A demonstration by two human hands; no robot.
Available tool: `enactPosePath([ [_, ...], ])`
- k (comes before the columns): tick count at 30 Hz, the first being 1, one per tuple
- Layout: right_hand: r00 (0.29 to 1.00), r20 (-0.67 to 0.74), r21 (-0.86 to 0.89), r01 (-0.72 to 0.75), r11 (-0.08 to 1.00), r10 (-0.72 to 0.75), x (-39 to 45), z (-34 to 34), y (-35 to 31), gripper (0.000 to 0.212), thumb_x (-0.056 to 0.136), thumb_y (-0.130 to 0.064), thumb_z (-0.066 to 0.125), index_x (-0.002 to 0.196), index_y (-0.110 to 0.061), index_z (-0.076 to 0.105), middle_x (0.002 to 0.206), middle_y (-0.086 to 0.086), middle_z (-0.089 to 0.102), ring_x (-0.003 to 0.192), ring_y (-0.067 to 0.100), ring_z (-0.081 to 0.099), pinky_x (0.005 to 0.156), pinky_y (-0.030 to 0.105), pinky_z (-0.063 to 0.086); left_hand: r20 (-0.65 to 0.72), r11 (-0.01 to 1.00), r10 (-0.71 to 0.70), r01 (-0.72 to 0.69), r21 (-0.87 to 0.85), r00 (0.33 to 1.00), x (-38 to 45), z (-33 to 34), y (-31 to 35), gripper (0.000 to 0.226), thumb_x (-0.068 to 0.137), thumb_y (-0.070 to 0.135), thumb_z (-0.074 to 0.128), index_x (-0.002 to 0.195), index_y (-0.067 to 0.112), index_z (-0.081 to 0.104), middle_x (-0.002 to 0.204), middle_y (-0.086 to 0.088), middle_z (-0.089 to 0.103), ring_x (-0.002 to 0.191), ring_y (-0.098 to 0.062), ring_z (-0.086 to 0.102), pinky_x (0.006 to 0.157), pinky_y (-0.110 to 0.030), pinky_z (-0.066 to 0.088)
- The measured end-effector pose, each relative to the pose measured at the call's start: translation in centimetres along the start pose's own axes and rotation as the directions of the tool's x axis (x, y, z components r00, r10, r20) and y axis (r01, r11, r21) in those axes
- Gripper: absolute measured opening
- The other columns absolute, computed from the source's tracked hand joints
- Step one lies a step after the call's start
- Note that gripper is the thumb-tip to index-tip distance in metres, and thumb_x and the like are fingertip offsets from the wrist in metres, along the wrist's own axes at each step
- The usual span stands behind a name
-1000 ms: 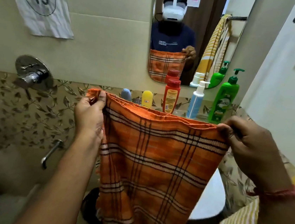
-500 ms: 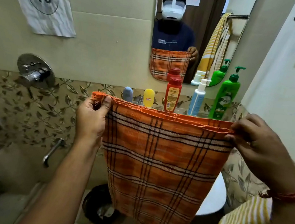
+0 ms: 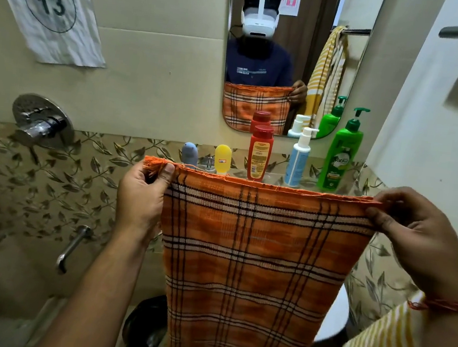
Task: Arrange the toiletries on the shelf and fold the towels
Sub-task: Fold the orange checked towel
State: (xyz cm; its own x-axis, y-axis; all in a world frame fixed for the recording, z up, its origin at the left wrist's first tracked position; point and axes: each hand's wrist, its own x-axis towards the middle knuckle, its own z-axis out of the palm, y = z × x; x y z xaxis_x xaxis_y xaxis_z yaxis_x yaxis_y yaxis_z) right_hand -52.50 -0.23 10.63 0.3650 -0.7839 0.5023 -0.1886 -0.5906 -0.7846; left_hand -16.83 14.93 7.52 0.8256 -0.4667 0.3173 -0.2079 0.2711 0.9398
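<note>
Orange checked towel (image 3: pixel 252 261): held in front of the toiletry shelf (image 3: pixel 275 178), top edge level, long axis hanging straight down, left hand (image 3: pixel 141 194) and right hand (image 3: pixel 415 234) each pinching an upper corner, equally near, for folding across.

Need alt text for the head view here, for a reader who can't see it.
Two hands hold an orange plaid towel up by its top corners, left hand and right hand pinching the edge. Behind it, five toiletry bottles stand on a shelf below a mirror.
</note>
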Motion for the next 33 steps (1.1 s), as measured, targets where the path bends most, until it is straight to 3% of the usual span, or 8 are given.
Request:
enactPosePath([
  [3,0.996,-0.092,0.213,0.035,0.976,-0.016,0.2,0.6,0.2,0.020,0.090,0.001,0.062,0.099,-0.017,0.063,0.085,0.012,0.062,0.079,0.016,0.063,0.073,0.021,0.056,0.002,1.000,0.029,-0.029,-0.002,1.000,-0.1,0.5,0.1,0.004,0.094,0.018,0.069,0.091,0.020,0.070,0.087,0.002,0.075,0.080,-0.010,0.071,0.072,-0.029,0.057],
  [9,0.995,-0.067,0.575,-0.026,0.818,0.079,0.8,0.9,1.0,0.006,0.078,-0.020,0.067,0.082,-0.023,0.070,0.084,0.001,0.066,0.079,0.016,0.065,0.068,0.021,0.057,0.063,0.996,0.081,-0.079,-0.028,0.995,0.2,1.2,0.5,0.008,0.097,0.011,0.063,0.096,0.019,0.064,0.086,0.003,0.068,0.074,-0.005,0.065,0.065,-0.020,0.053],
  [12,0.985,-0.046,0.632,-0.102,0.768,0.168,1.4,0.8,1.5,0.016,0.082,-0.010,0.061,0.074,-0.020,0.069,0.077,0.000,0.066,0.070,0.013,0.064,0.059,0.021,0.054,0.211,0.994,0.087,-0.070,-0.088,0.974,0.7,1.0,0.8,0.023,0.099,0.006,0.057,0.101,0.028,0.061,0.089,0.005,0.062,0.074,-0.005,0.060,0.063,-0.019,0.053],
  [17,0.934,0.056,0.710,-0.285,0.644,0.352,2.0,0.1,3.1,0.044,0.089,0.005,0.031,0.068,-0.016,0.064,0.077,0.003,0.058,0.068,0.021,0.054,0.052,0.021,0.050,0.650,0.981,-0.004,-0.123,0.150,0.760,2.2,-1.0,1.0,0.041,0.093,-0.017,0.044,0.078,0.017,0.063,0.081,0.002,0.060,0.074,-0.012,0.056,0.065,-0.027,0.047],
  [19,0.930,0.105,0.692,-0.322,0.646,0.351,1.8,-0.1,3.6,0.050,0.087,0.012,0.028,0.070,-0.016,0.067,0.075,0.003,0.062,0.066,0.020,0.058,0.051,0.023,0.052,0.692,0.946,-0.076,-0.167,0.277,0.717,2.7,-1.3,1.1,0.044,0.090,-0.019,0.042,0.074,0.015,0.064,0.081,0.004,0.061,0.075,-0.011,0.056,0.068,-0.029,0.045],
  [25,0.983,0.146,0.660,-0.181,0.729,0.112,2.3,0.7,2.5,0.019,0.072,-0.001,0.065,0.076,-0.018,0.071,0.081,0.003,0.072,0.073,0.016,0.071,0.064,0.023,0.059,0.505,0.944,-0.124,-0.056,0.326,0.854,2.4,0.9,0.8,0.034,0.099,-0.003,0.043,0.088,0.012,0.071,0.092,-0.003,0.070,0.078,-0.010,0.063,0.066,-0.023,0.049],
  [30,0.955,0.212,0.238,0.154,0.959,-0.206,4.4,2.8,0.6,0.026,0.081,0.005,0.065,0.080,-0.021,0.069,0.098,0.003,0.058,0.095,0.020,0.062,0.083,0.027,0.054,0.522,0.974,-0.154,0.042,0.221,0.839,1.0,4.3,1.7,0.035,0.101,0.001,0.043,0.087,0.015,0.072,0.082,0.006,0.073,0.073,-0.006,0.067,0.060,-0.019,0.051],
  [33,0.893,0.309,0.356,0.211,0.910,-0.328,4.8,4.5,-0.9,0.006,0.084,-0.007,0.066,0.086,-0.005,0.061,0.110,0.008,0.059,0.114,0.025,0.060,0.097,0.032,0.051,0.578,0.982,-0.127,0.021,0.187,0.806,0.1,6.5,2.8,0.032,0.101,-0.001,0.042,0.091,0.010,0.071,0.091,0.000,0.074,0.079,-0.005,0.069,0.066,-0.018,0.055],
])
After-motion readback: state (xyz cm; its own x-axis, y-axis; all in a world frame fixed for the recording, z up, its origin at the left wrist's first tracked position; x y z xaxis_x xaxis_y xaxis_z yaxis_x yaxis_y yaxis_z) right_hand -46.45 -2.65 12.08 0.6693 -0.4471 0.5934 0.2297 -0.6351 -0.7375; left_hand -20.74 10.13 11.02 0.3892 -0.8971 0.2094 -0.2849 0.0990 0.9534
